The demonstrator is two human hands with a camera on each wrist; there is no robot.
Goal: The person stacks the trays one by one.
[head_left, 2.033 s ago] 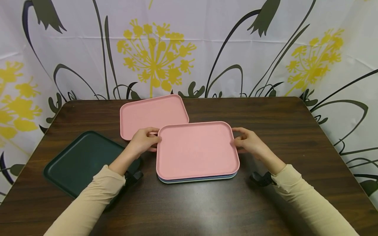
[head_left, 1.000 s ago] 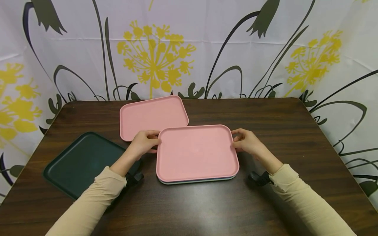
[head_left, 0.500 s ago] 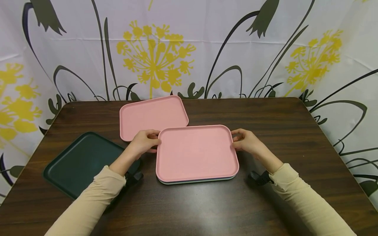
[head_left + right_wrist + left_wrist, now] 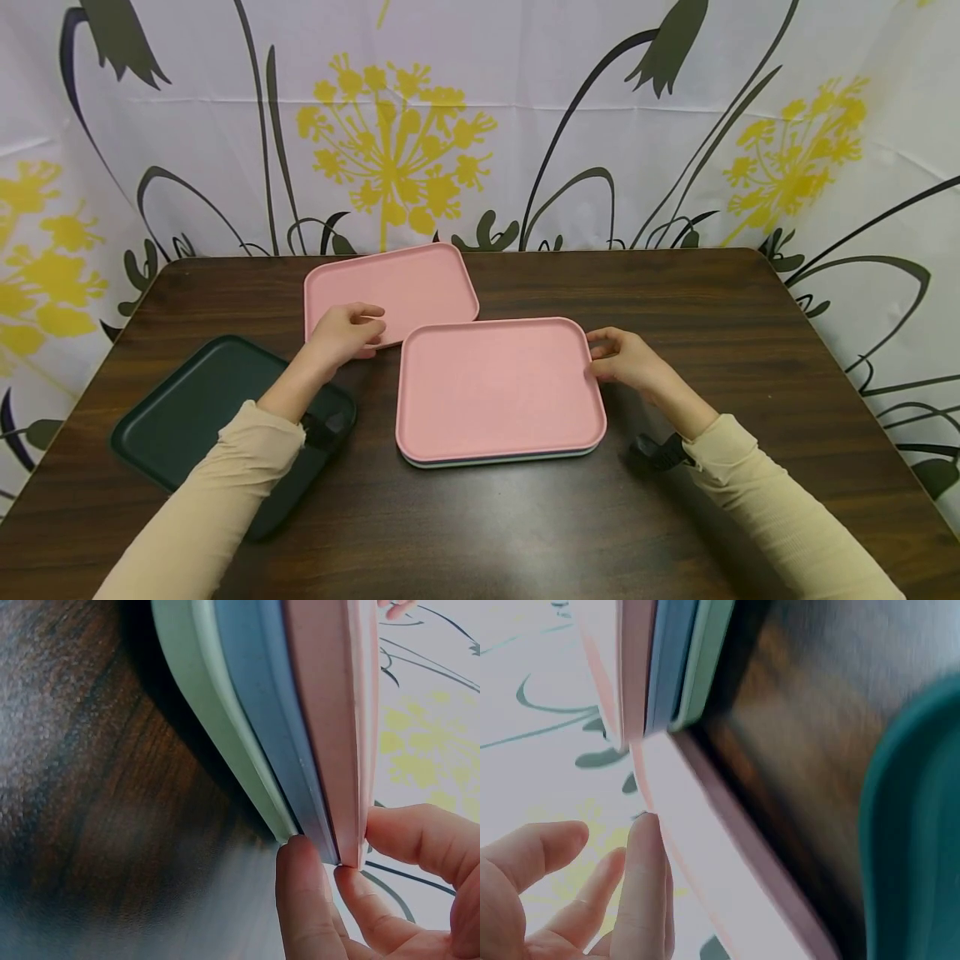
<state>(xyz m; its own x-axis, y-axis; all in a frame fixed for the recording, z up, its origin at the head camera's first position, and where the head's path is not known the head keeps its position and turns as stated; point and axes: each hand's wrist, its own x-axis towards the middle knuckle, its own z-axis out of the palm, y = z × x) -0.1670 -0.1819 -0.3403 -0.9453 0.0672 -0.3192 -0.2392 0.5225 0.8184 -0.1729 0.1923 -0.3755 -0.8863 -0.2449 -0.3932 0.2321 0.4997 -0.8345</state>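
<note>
A pink tray (image 4: 498, 392) lies on top of a blue tray (image 4: 274, 705) and a light green tray (image 4: 214, 712), stacked at the middle of the table. My right hand (image 4: 626, 362) holds the stack's right edge, thumb on the pink rim and fingertips at the lower tray edges. Off the stack's left side, my left hand (image 4: 341, 337) hangs over the front left part of a second pink tray (image 4: 423, 283), fingers loosely bent, nothing between them. In the left wrist view, thumb and fingers stand apart beside that tray's edge.
A dark green tray (image 4: 202, 400) lies angled at the left, partly covered by my left forearm and wrist camera. The brown wooden table (image 4: 697, 317) ends at a white curtain (image 4: 555, 50) with yellow flowers.
The upper pink tray has shifted slightly toward me and settled square on the stack. My left hand has let go of its edge and moved left and away from me. My right hand stays put.
</note>
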